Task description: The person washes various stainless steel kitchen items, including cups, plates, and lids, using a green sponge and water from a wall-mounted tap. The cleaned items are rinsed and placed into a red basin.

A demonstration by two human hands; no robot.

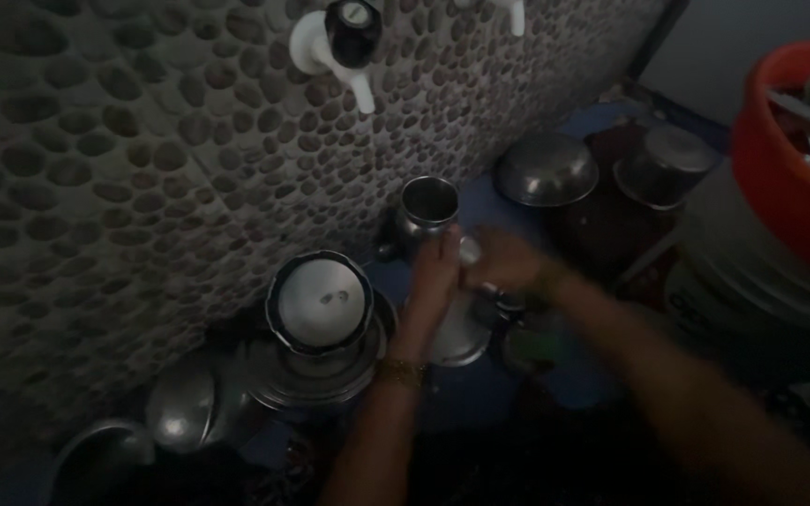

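Steel tumbler (pixel 427 214) standing upright, mouth up, on the wet blue floor (pixel 466 398) close against the pebble-tiled wall (pixel 96 169), below and a little right of the white tap (pixel 335 42); probably kept there to stay within reach of the water. Left hand (pixel 435 274) laid against the tumbler's lower side, fingers curled about something small and pale at its base; blurred, so whether closed on the tumbler itself or only on that small piece, cannot tell. Right hand (pixel 508 262) reaching in from the right, fingers bent toward the same spot, touching or nearly touching the left; grip likewise too smeared to judge. A bangle at the left wrist.

Round steel lid or plate (pixel 457 337) lying flat under the hands. Dark-rimmed pot (pixel 319 302) left of the hands, set on a wide steel plate (pixel 321 375), near the wall. Two steel bowls (pixel 546 169) upturned toward the far right corner of the floor, seemingly left to drain. Orange bucket (pixel 794 159) at the right edge, holding metal utensils. More steel vessels (pixel 180 408) at the near left, dim.
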